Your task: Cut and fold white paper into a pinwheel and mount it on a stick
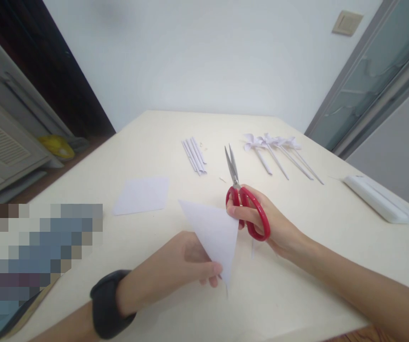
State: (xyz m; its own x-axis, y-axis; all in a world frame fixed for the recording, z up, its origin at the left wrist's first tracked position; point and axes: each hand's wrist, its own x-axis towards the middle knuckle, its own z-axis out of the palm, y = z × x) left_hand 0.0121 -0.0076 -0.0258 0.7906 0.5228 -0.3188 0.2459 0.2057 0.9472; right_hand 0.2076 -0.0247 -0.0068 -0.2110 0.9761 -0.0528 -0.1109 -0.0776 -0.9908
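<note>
My left hand (200, 266) pinches the lower corner of a white sheet of paper (213, 232), which looks folded into a triangle. Red-handled scissors (256, 216) are in my right hand (274, 218), fingers through the loops. Their blades (232, 166) point away from me and stand slightly apart, beyond the paper. The thumb of my right hand lies by the paper's upper right corner; whether it grips the paper too, I cannot tell. To the left, a flat stack or sheet of white paper (142, 194) lies on the table.
Several rolled paper sticks (194, 156) lie mid-table, with small paper scraps (222, 180) nearby. Several paper pinwheels (272, 145) on sticks lie at the back right. A white flat case (378, 199) rests at the right edge of the cream table (176, 122). A wall stands behind.
</note>
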